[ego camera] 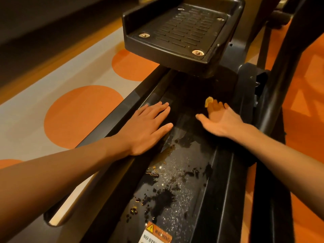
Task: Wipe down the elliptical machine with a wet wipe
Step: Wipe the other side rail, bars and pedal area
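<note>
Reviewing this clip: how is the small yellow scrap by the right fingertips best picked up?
Probably pinch the small yellow scrap by its thin edges, from above and the near side, with the right hand lying palm up beside it. It is tiny, and the black ribbed foot pedal overhangs the far side.
</note>
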Tool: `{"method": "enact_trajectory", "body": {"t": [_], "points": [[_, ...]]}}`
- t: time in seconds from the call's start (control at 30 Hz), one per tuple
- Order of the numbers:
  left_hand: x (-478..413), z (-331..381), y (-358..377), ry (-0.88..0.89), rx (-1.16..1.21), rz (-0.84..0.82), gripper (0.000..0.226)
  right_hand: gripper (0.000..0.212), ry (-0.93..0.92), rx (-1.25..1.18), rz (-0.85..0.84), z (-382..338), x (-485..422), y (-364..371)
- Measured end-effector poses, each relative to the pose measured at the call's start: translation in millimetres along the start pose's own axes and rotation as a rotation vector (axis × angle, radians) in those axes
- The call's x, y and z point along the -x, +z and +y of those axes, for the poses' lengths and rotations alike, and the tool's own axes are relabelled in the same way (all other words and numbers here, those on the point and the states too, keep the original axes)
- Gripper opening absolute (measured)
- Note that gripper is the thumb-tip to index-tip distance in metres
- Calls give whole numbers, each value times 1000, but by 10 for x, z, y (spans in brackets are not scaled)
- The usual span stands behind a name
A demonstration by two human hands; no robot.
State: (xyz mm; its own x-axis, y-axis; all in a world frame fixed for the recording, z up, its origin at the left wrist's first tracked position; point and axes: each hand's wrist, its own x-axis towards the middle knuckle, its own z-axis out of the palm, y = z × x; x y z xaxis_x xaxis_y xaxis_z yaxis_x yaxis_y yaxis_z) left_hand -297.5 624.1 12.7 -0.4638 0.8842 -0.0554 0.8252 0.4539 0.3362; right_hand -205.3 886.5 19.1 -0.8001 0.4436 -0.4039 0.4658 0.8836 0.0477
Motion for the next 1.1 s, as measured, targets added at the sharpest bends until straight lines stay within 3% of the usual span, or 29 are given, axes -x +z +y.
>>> {"method": "enact_trajectory", "body": {"t": [0.13,0.27,0.37,0.5,0.63,0.8,0.9,1.1], "points": [[0,-9,0,2,-5,2,86,100,-293,-13,39,-522,1044,312],[0,-11,1,0,3,2,86,93,-438,53,-65,-543,1495,363],[7,-12,2,1,18,8,85,89,-337,44,21,-331,985,308],[19,7,-8,-15,43,6,85,86,-113,33,4,43,143,67],[46,20,-9,-23,58,9,84,101,12,197,-37,-105,137,13],[36,9,-3,-21,69,17,84,122,-103,300,12,-385,1057,197],[26,-14,0,-17,66,22,84,130,-101,229,22,-254,871,147],[31,2,6,-13,74,20,84,106,15,198,-161,-146,286,-230]]}}
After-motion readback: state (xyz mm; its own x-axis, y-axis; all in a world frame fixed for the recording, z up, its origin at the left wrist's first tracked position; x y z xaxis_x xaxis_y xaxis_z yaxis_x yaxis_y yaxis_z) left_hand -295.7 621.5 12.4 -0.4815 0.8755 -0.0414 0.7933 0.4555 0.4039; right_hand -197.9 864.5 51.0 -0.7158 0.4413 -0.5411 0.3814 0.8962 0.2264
